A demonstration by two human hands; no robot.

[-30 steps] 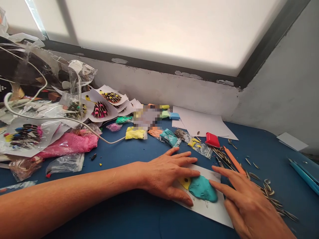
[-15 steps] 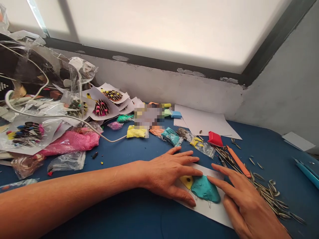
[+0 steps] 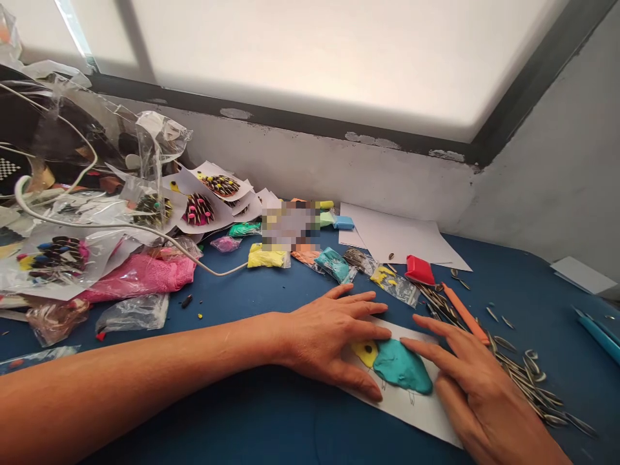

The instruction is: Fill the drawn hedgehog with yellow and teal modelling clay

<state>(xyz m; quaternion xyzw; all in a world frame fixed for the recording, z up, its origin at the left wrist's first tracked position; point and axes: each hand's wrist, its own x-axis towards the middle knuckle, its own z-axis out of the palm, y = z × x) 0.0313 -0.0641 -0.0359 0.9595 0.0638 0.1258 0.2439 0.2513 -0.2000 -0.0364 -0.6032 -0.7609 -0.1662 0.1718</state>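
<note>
Flattened teal clay oval

Left hand spread over white paper sheet; right hand fanned, index fingertip at clay's far rim; clay between them. Judgement: light, even strokes, paper steadied. Striped slender seeds crowd right hand's outer side; blue tabletop gives room nearside of left.

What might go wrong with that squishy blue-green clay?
The right hand has a fingertip at the edge of the turquoise clay; pressing hard might dent it or push it into the yellow clay. The paper could slide if the left hand lifts. Striped seeds beside the right hand might get knocked about.
</note>
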